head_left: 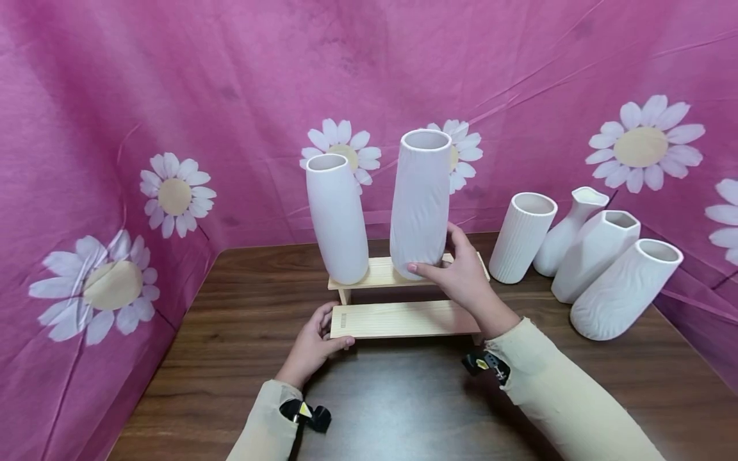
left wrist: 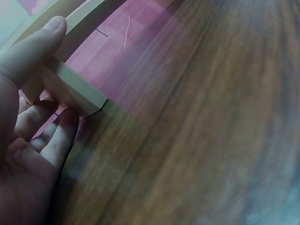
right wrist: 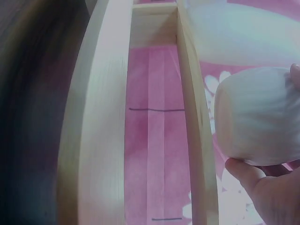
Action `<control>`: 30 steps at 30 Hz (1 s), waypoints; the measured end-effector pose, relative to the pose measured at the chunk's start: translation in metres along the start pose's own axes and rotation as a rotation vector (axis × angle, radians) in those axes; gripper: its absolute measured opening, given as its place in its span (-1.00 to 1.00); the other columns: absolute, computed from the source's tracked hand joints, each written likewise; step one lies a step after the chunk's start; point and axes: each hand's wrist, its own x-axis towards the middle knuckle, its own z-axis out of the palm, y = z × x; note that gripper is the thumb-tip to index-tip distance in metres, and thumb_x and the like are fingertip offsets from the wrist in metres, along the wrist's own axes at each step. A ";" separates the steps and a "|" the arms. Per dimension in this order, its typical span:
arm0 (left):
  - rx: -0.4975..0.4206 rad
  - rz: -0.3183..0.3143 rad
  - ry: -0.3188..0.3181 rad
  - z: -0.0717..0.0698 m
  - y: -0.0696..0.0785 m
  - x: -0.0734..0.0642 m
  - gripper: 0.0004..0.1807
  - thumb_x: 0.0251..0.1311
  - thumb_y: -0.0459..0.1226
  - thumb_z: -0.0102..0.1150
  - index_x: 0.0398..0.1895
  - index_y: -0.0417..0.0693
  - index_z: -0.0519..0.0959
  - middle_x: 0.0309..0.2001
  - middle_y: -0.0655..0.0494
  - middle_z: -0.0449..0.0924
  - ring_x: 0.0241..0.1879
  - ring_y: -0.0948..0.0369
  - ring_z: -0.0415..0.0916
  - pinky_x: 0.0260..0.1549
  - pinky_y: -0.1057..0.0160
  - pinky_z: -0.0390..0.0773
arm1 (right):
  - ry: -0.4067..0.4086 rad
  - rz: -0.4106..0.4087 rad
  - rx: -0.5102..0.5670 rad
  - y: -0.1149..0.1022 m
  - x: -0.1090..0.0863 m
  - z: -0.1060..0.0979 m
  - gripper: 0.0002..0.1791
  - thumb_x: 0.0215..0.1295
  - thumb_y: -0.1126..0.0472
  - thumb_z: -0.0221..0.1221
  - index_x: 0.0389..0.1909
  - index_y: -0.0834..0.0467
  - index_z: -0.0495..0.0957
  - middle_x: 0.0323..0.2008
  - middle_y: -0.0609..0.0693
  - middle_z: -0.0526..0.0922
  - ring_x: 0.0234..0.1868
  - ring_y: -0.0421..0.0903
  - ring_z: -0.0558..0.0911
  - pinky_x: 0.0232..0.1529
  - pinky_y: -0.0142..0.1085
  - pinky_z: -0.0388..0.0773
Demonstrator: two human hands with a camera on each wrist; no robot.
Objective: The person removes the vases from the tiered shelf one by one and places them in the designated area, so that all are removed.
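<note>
My right hand [head_left: 467, 282] grips a tall white vase [head_left: 421, 198] with rippled sides near its base, thumb at the front and fingers around the right side. The vase is upright, its base right at the upper step of a two-step wooden stand [head_left: 403, 320]. In the right wrist view, the vase's underside [right wrist: 225, 117] shows beside that step's edge. A smoother tall white vase [head_left: 337, 221] stands on the left end of the upper step. At the lower step's left end, my left hand [head_left: 314, 346] holds the stand, thumb [left wrist: 54, 30] over the front edge and fingers by the leg.
Several more white vases are grouped on the table's right: a ribbed one [head_left: 521, 240], a narrow-necked one [head_left: 567, 237], a faceted one [head_left: 596, 256] and a wavy one [head_left: 625, 291]. A pink daisy-print cloth [head_left: 259, 83] hangs behind the brown wooden table [head_left: 230, 384].
</note>
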 end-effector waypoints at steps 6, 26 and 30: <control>0.002 0.007 0.020 0.000 0.000 -0.001 -0.14 -0.02 -0.50 0.49 0.40 -0.22 0.30 0.26 -0.17 0.52 0.01 0.14 0.57 -0.09 0.34 0.57 | 0.036 0.004 0.000 0.005 -0.008 -0.013 0.01 -0.05 0.19 0.58 0.42 0.10 0.25 0.18 0.07 0.50 0.20 0.02 0.50 0.17 -0.01 0.50; 0.001 -0.012 0.023 0.001 -0.001 0.000 -0.14 -0.01 -0.51 0.48 0.41 -0.26 0.28 0.25 -0.17 0.53 -0.01 0.15 0.57 -0.12 0.36 0.57 | 0.149 0.020 -0.155 0.001 -0.035 -0.063 -0.01 0.02 0.26 0.54 0.45 0.20 0.21 0.25 0.14 0.46 0.23 -0.02 0.45 0.14 -0.36 0.45; -0.001 -0.014 0.023 0.002 -0.002 0.000 -0.13 -0.01 -0.51 0.48 0.41 -0.25 0.28 0.26 -0.16 0.53 0.00 0.15 0.56 -0.10 0.37 0.56 | 0.180 0.030 -0.179 0.006 -0.041 -0.073 -0.01 0.03 0.25 0.53 0.46 0.19 0.19 0.23 0.14 0.46 0.18 -0.13 0.45 0.04 -0.49 0.44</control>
